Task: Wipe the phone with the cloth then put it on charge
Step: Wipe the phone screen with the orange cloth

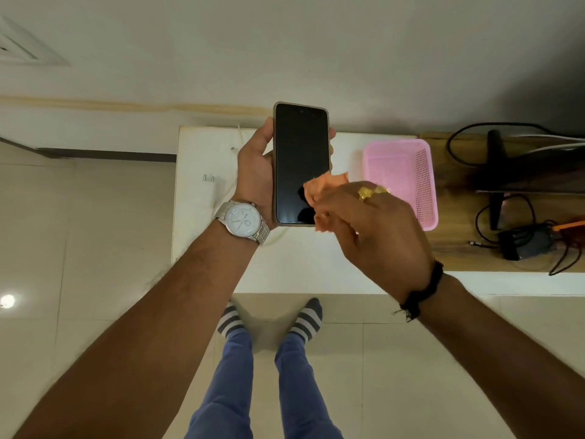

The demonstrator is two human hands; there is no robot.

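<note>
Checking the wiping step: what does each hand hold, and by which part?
Left hand grips the phone by its long side edges. Right hand pinches the bunched orange cloth against the screen's lower right.

This looks like a room in a home: pale floor tiles (95,248), a plain white wall (285,42), a white table (300,267) against it, a pink plastic basket (425,185), tangled cables (506,223) nearby, and the person in socks (305,321).
</note>
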